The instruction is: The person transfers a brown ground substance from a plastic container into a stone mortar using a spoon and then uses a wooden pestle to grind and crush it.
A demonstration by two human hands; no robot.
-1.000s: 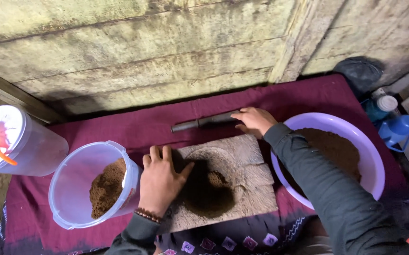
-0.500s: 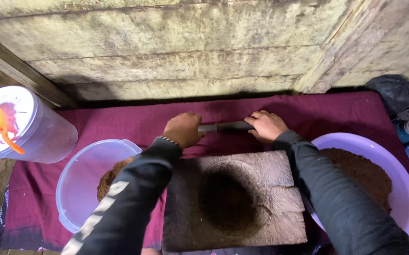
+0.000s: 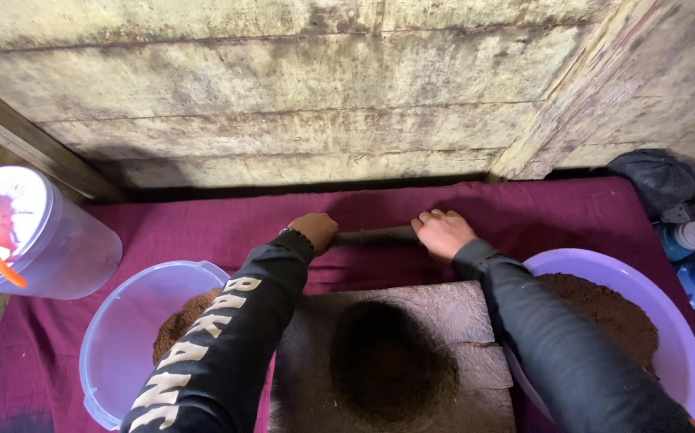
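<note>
Maroon cloth (image 3: 163,232) under stone slab (image 3: 459,313), brown powder (image 3: 391,365) heaped mid-slab; left hand (image 3: 314,231) and right hand (image 3: 442,232) wrapped around roller (image 3: 375,236) beyond it, so best grip even, roller level, pressure straight over heap.

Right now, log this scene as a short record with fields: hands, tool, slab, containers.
left hand: grips the left end of the dark stone roller
right hand: closed over the roller's right end
grinding slab: flat stone, dark brown paste at its middle
left container: clear plastic bucket with brown powder
right container: lilac basin with brown powder
surface: maroon cloth
</note>
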